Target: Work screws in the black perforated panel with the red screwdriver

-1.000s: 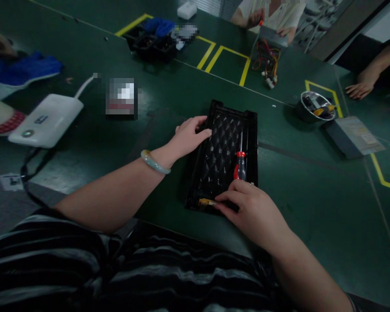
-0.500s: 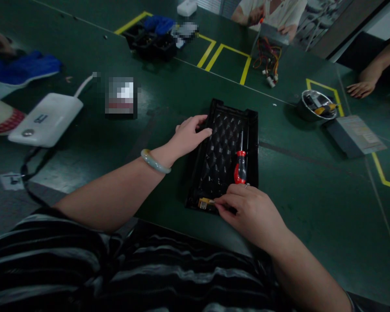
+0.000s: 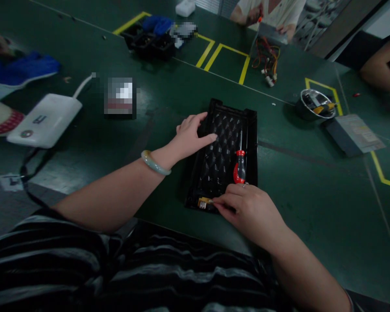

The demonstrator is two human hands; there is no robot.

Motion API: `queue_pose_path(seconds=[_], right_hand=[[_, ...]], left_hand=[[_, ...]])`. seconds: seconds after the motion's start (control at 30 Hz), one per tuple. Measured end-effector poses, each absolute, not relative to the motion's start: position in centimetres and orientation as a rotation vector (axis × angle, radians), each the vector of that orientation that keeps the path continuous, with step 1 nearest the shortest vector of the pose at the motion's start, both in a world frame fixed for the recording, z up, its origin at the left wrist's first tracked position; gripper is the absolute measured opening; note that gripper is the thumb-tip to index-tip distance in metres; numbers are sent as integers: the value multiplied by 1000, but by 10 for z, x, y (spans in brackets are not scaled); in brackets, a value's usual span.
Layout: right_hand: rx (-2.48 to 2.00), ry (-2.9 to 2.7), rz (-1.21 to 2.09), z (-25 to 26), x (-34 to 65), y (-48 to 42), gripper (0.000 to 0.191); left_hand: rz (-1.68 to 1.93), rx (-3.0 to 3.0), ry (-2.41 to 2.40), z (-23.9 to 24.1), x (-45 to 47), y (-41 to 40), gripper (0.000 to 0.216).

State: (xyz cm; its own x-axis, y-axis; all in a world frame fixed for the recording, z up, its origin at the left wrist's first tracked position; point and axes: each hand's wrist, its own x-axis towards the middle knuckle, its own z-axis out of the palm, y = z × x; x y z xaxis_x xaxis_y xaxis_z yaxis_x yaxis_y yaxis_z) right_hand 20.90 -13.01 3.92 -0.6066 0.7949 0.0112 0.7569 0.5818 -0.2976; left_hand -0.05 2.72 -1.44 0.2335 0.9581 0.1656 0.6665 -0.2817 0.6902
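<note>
At near left corner of black tray [image 3: 219, 169], small yellow board [image 3: 204, 201]; right hand [image 3: 248, 208] pinches its right end. At left edge of tray, left hand [image 3: 189, 138] is spread, thumb over tray. Inside, near right edge, red-black screwdriver [image 3: 239, 168]. Tray near front edge of worktop [image 3: 299, 190].

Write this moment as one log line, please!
left hand: open at black tray, left edge | right hand: pinching small yellow part | screwdriver: lying in tray

Dim light, faint glare on the green table [image 3: 281, 167], and apparently some blur toward the edges.
</note>
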Motion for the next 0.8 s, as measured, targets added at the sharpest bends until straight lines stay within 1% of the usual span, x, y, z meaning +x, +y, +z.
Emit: queue_pose_path(seconds=[0.07,0.2,0.37,0.67,0.8], right_hand=[[-1327,-2641,427,38,208,-129,7],[-1353,-2607,472,38,207,-128,6],[-1393,-2557,560,39,209,-130,5],[-1371,-2563,592,38,206,-128,6],[-1419,-2517,707,37,204,-126,7]], left_hand=[[794,2142,1381,-9,1,20,87],[729,2309,1095,-3,3,9,95],[611,2299,1005,-5,2,11,91],[621,2281,989,-8,2,13,85],[598,2289,1006,-8,3,13,84]])
